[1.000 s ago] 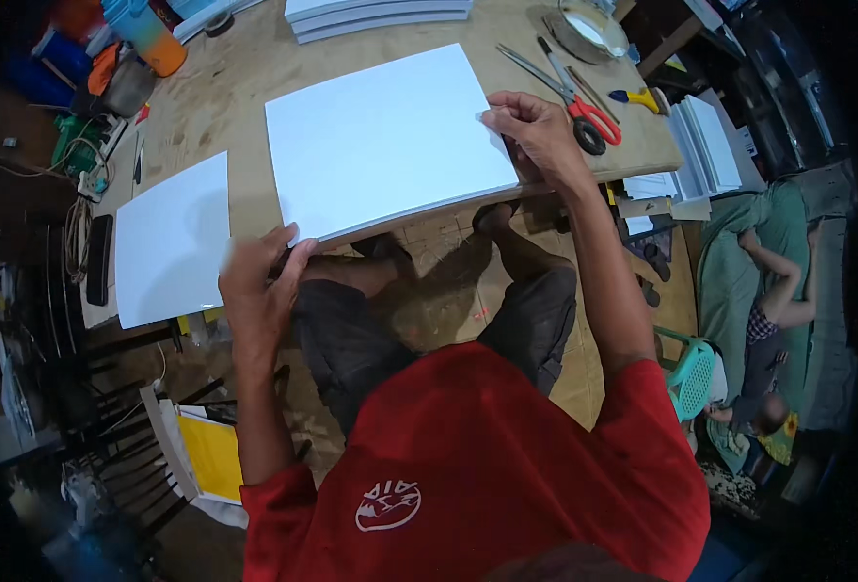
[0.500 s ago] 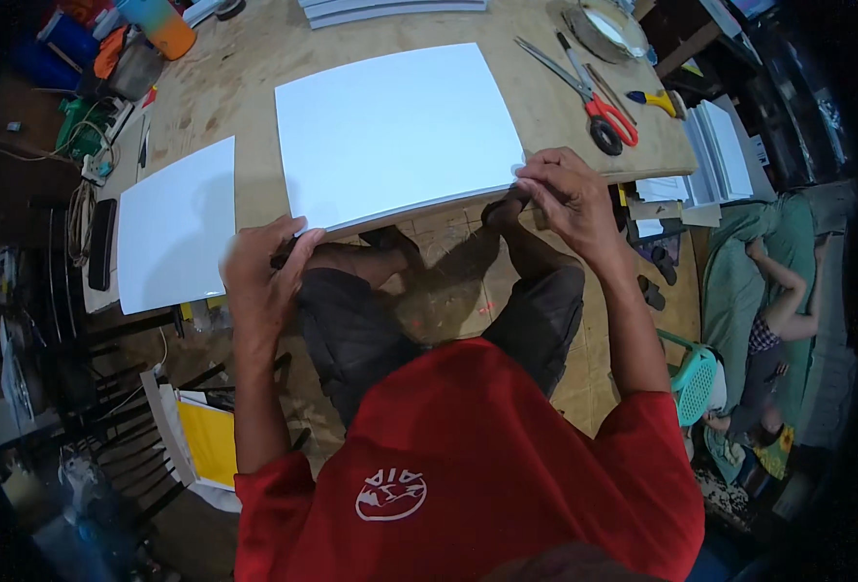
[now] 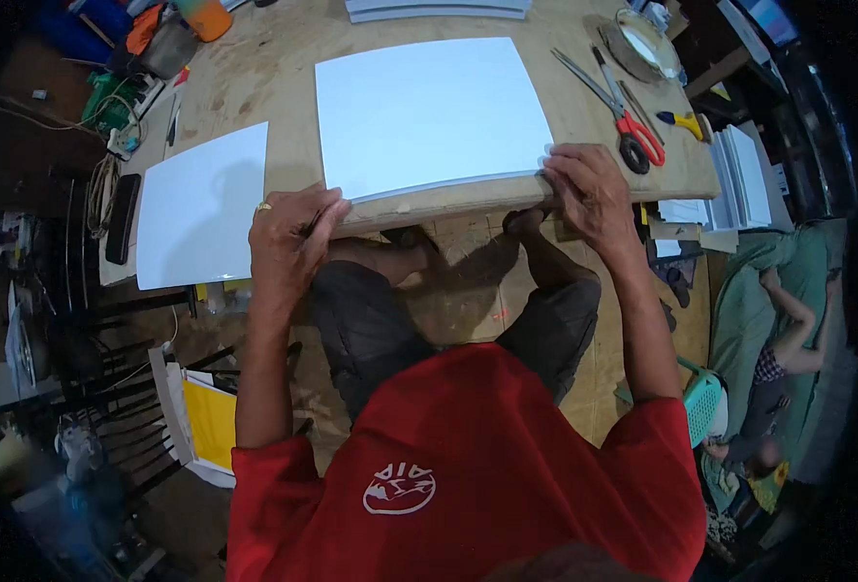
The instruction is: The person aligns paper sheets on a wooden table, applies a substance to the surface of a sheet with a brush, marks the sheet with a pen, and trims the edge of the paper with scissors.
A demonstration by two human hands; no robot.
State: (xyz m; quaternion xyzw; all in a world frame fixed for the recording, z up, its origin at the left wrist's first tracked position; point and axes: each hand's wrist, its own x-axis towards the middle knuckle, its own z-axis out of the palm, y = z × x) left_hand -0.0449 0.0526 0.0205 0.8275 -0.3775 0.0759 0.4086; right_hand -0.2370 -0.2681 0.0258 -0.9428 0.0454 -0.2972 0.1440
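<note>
Fingers of both my hands pinch the near edge of a white sheet stack (image 3: pixel 432 114) at the table's front lip.

My left hand (image 3: pixel 288 242) closes thumb-over on the stack's near left corner; my right hand (image 3: pixel 589 194) curls shut on the near right corner — both grip, neither lifts. By my judgement the stack is squared to the wooden table (image 3: pixel 284 87) edge, and any cutting is not yet begun: the red-handled scissors (image 3: pixel 628 121) lie untouched beside it. A second white sheet (image 3: pixel 201 204) rests apart to the left. Hidden — my fingertips under the edge, the sheet count, and the dim clutter at the rim.
</note>
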